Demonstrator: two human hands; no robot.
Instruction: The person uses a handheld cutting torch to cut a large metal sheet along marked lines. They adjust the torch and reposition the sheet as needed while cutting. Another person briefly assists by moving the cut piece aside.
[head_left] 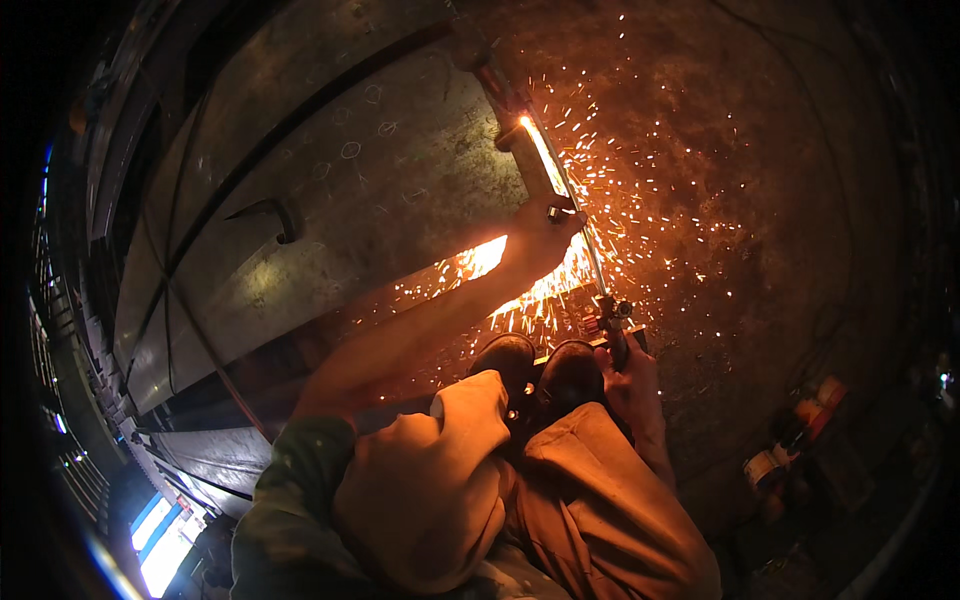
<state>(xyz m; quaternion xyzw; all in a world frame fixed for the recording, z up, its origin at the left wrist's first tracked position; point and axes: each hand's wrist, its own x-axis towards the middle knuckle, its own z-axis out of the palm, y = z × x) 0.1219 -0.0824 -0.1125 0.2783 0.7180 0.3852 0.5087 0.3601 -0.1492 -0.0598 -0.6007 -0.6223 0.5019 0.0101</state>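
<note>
A cutting torch with a long thin metal tube runs from near my boots up toward a bright glowing spot at the upper middle. My right hand is closed around its handle, just below the valve knobs. Farther forward, my left hand reaches across from the left, its fingers closed around the tube. Along a steel bar beside the tube runs a bright orange line, and sparks spray mostly to the right. Glare around my left hand hides part of the metal beneath it.
A large steel plate with chalk-like marks lies on the left, carrying a bent metal hook and a dark curved hose. My boots are close to the sparks. Orange and pale objects lie at the lower right.
</note>
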